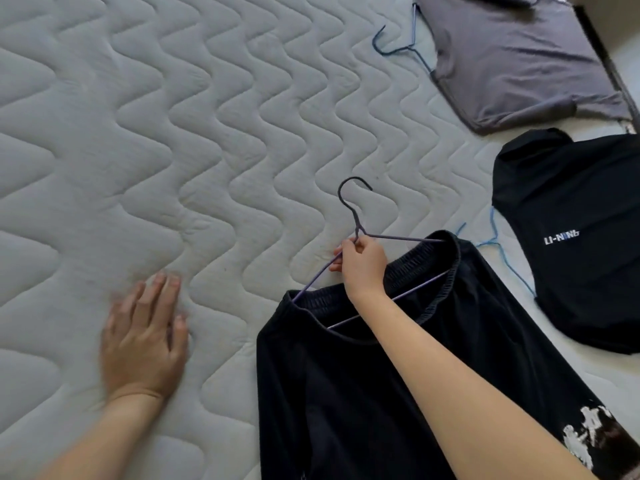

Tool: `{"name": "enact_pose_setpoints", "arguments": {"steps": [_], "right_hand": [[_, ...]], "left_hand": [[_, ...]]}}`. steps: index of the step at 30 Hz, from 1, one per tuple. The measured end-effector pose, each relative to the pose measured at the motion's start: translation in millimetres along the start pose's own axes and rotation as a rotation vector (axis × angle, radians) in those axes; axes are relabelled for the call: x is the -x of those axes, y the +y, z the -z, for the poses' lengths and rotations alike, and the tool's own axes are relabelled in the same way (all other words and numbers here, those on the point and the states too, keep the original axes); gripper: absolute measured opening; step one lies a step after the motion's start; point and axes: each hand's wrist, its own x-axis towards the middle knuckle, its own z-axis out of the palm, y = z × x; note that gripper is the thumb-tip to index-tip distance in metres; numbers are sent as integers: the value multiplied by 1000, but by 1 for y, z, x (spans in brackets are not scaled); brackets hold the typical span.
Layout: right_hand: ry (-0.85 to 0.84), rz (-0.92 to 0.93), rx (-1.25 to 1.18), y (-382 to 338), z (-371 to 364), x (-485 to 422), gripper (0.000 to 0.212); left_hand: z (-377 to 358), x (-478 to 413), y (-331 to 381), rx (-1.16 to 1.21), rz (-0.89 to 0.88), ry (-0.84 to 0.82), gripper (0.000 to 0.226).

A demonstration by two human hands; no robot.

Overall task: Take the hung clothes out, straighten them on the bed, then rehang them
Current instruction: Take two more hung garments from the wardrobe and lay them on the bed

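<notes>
A pale quilted mattress (173, 133) with wavy stitching fills the frame. At lower left, the left hand (143, 341) lies flat on the mattress, palm down, fingers straight and slightly blurred. At lower centre, the right hand (362, 263) grips a purple wire hanger (356, 221) just below its hook, fingers curled round the wire. The hanger's arms run inside the ribbed opening of a black garment (346, 393) that lies on the mattress and extends to the bottom edge. That opening may be a collar or a waistband; it is hard to tell. At upper right lies a grey shirt (512, 60) with a blue hanger (408, 48) poking out. At middle right lies a black logo shirt (588, 202), a light blue hanger (491, 242) at its edge.
</notes>
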Motion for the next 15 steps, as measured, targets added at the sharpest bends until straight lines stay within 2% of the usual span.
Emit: {"name": "enact_pose_setpoints", "arguments": {"steps": [6, 15], "right_hand": [[-30, 5, -121, -36, -31, -36, 21], [59, 5, -133, -72, -60, -86, 24]], "left_hand": [[-4, 2, -2, -48, -1, 25, 56], [-5, 3, -1, -64, -3, 22, 56]]}}
